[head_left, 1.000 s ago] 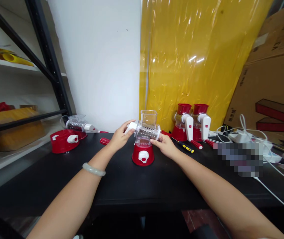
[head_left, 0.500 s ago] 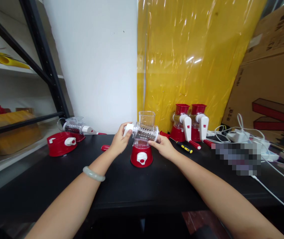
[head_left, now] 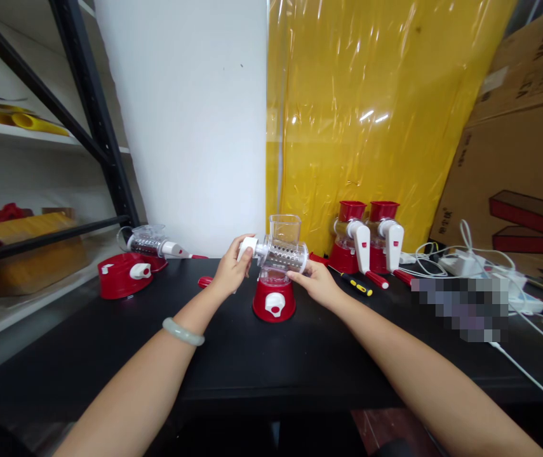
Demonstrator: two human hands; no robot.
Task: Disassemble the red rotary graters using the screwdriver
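Note:
A rotary grater (head_left: 275, 303) with a red base and clear body stands upright on the black table in front of me. Its perforated metal drum (head_left: 284, 256) lies sideways within the clear housing, below a clear hopper (head_left: 285, 228). My left hand (head_left: 232, 266) is closed around the white crank handle (head_left: 248, 245) at the drum's left end; the crank's red grip (head_left: 204, 282) shows left of the wrist. On the other side, my right hand (head_left: 316, 283) grips the drum end of the grater, thumb in front and the other fingers mostly hidden behind it.
Two assembled graters (head_left: 347, 251) stand at the back right, with a yellow-black screwdriver (head_left: 357, 285) before them. White cables and a power strip (head_left: 514, 285) lie farther right. At left are a red base (head_left: 123, 277) and another grater (head_left: 150, 242), beside a black-framed shelf (head_left: 85, 95).
The whole view has shifted slightly, so everything appears a little farther right. Both hands keep their hold on the grater, with no clear movement of its parts.

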